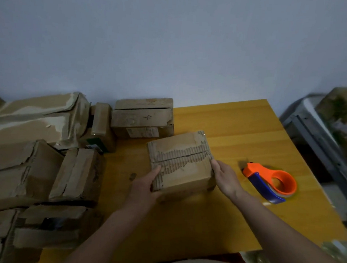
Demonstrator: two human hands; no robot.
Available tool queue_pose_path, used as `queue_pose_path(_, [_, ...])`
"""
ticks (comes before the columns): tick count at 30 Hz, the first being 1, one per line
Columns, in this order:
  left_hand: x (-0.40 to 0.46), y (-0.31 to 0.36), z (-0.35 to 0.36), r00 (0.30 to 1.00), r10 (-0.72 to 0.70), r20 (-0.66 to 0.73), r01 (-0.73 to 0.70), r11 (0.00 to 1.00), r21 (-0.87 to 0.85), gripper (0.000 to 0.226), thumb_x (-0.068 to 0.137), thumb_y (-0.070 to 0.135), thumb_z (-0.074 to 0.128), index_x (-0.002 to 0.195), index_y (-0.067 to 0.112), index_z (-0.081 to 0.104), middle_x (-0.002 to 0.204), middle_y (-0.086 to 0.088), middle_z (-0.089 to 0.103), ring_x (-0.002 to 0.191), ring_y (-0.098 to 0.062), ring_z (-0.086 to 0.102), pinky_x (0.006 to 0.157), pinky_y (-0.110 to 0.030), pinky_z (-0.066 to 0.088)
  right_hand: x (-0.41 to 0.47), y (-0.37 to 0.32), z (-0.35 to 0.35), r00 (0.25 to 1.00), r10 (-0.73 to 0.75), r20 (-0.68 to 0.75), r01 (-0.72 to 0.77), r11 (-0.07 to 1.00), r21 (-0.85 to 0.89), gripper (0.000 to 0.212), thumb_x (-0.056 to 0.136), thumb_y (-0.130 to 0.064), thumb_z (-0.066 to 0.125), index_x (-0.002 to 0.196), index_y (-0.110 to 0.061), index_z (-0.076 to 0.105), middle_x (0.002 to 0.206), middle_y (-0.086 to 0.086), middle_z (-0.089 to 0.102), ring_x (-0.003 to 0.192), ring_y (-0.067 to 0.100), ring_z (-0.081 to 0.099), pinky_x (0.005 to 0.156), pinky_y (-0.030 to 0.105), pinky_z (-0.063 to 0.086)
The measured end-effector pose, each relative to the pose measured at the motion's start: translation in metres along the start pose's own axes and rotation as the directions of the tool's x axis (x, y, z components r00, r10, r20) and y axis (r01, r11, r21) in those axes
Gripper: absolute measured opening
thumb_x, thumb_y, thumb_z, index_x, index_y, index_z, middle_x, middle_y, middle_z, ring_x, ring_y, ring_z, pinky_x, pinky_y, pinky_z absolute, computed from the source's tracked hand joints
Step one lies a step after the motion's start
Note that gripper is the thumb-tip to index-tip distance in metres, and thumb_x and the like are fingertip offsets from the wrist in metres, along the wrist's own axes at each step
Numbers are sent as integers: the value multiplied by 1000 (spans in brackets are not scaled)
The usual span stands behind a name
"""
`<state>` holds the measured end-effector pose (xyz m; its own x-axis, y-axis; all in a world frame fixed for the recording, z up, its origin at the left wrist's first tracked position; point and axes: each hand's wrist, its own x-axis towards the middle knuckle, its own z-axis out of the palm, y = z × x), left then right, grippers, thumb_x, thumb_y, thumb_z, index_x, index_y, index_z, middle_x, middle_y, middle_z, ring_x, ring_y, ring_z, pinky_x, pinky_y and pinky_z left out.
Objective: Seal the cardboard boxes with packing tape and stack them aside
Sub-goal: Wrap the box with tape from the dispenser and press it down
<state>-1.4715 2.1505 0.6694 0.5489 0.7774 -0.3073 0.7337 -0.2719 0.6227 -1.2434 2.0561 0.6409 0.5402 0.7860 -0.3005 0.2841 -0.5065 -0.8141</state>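
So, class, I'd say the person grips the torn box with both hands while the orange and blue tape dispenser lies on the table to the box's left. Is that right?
Not quite. The head view shows the tape dispenser lying to the right of the torn box, beside the right hand. The rest holds: the left hand and the right hand both grip the box on the table.

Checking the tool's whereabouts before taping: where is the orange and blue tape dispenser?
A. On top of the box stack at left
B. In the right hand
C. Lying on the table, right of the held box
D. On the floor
C: the tape dispenser lies on the yellow table, untouched, while the left hand and right hand grip the box.
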Motion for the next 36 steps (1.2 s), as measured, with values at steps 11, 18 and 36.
queue_pose_path(11, [78,120,-8,980,146,-132,-154,987,-52,65,75,28,82,133,27,52,123,8,65,104,-9,63,69,-9,50,32,-40,-119,953,-117,-280,134,990,40,29,101,-17,41,115,-4,62,110,12,64,96,20,53,71,30,38])
queue_pose_path(18, [135,228,42,982,168,-89,-180,972,-149,53,76,24,81,123,25,57,123,7,64,111,-16,60,83,-26,53,58,-20,-220,931,-47,-363,94,989,114,31,103,-20,37,122,-9,59,110,4,59,103,21,54,88,43,46])
queue_pose_path(36, [183,246,168,836,494,238,-500,510,700,102,78,45,71,148,2,11,158,-19,19,146,-32,20,118,-49,11,111,86,-282,989,-108,97,140,530,-836,74,93,-32,54,150,-32,7,158,10,-3,140,37,20,116,46,19])
